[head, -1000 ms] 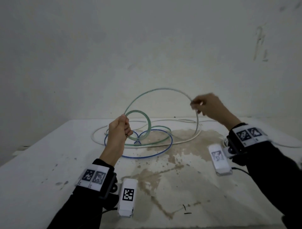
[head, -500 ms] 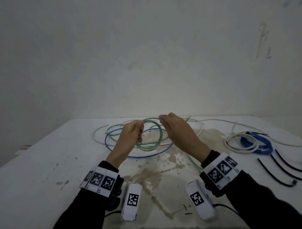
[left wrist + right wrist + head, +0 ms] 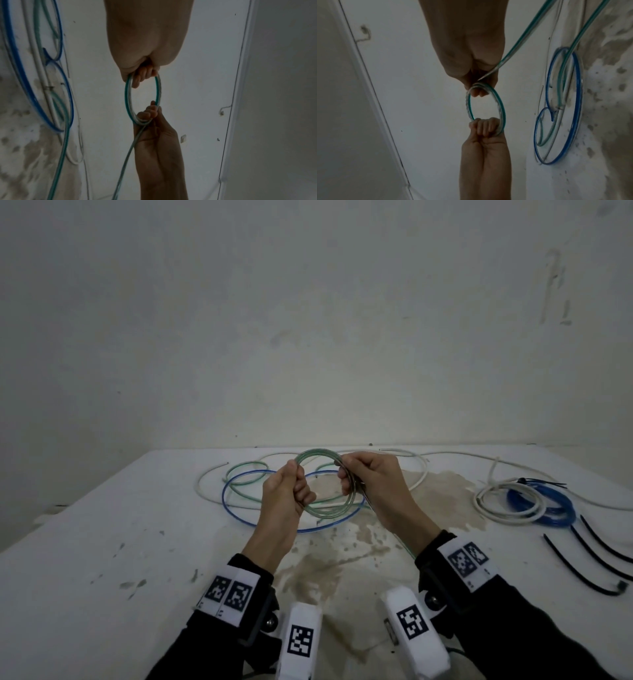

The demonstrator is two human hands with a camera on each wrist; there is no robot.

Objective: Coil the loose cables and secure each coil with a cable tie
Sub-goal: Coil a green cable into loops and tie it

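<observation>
At the far left of the white table (image 3: 102, 542) a loose white cable (image 3: 202, 491) curves along the back, its further run passing behind the hands, and inside its curve lies a loose blue cable (image 3: 226, 505) in a broad loop on the stained surface. Above that loop the left hand (image 3: 286, 494) is closed in a fist round one side of the green cable coil (image 3: 318, 454), which is held up off the table; the wrist views show several turns bunched together, though how many cannot be counted. The right hand (image 3: 373, 484) grips the opposite side of the same coil with curled fingers (image 3: 150, 111), so the two hands face each other across the small ring. From the right hand a free length of green cable (image 3: 522, 37) trails off towards the wrist and is soon lost under the right sleeve (image 3: 513, 628); more green cable lies on the table inside the blue loop. Further right sit a finished white coil (image 3: 507, 508) and, touching and partly behind it, a blue coil (image 3: 561, 508), with something dark at their back edge too small to make out. At the right edge lie three black cable ties (image 3: 582, 573), two of them cut off by the frame.
</observation>
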